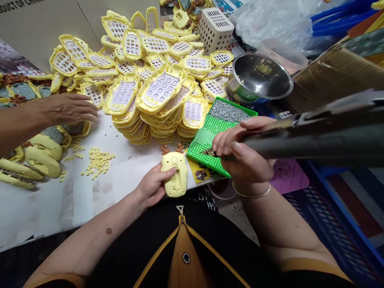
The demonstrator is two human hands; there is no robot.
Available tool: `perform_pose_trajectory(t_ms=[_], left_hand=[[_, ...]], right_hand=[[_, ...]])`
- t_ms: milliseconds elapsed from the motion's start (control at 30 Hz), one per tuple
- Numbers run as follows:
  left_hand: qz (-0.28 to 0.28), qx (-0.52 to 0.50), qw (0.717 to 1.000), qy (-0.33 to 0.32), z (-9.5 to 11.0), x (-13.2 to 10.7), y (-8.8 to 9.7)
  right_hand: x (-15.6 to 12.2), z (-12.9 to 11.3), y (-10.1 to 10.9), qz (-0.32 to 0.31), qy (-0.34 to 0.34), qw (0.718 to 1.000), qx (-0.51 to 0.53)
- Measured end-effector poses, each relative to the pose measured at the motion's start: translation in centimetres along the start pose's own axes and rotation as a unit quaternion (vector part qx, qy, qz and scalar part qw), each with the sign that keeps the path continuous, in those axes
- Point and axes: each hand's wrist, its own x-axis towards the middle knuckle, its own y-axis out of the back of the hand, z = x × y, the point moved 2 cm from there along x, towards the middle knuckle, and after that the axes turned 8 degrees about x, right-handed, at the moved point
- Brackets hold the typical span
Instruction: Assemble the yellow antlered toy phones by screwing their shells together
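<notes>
My left hand grips a yellow toy phone back shell with small brown antlers, held flat on the white table surface near its front edge. My right hand is wrapped round a dark powered screwdriver. Its tip rests over a green perforated screw tray piled with small silver screws at its far end.
A large heap of yellow keypad front shells fills the table's far side. Another person's hand reaches in from the left, above more yellow shells. Loose yellow buttons, a steel bowl and a white basket are nearby.
</notes>
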Motion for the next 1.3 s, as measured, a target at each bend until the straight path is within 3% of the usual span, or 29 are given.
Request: perform_pose_trajectory(t_ms=[233, 467, 667, 833, 1300], left_hand=[[0.003, 0.013, 1.000, -0.015, -0.7, -0.8, -0.3], [-0.004, 0.019, 1.000, -0.010, -0.7, -0.9, -0.1], [-0.009, 0.013, 1.000, -0.012, -0.7, -0.5, -0.1], [-0.015, 0.021, 1.000, -0.008, -0.5, -0.3, 0.0], [0.015, 0.020, 0.999, -0.022, -0.5, -0.5, -0.7]], right_hand=[[-2.2, -1.6, -2.8, -0.096, -0.014, 0.992, 0.078], [-2.4, -0.2, -3.1, -0.096, -0.050, 0.990, 0.094], [-2.7, 1.5, -3.7, -0.188, -0.030, 0.979, 0.071], [-2.2, 1.8, -4.4, -0.234, -0.031, 0.964, 0.124], [-2.8, 1.0, -3.5, -0.153, -0.018, 0.967, 0.202]])
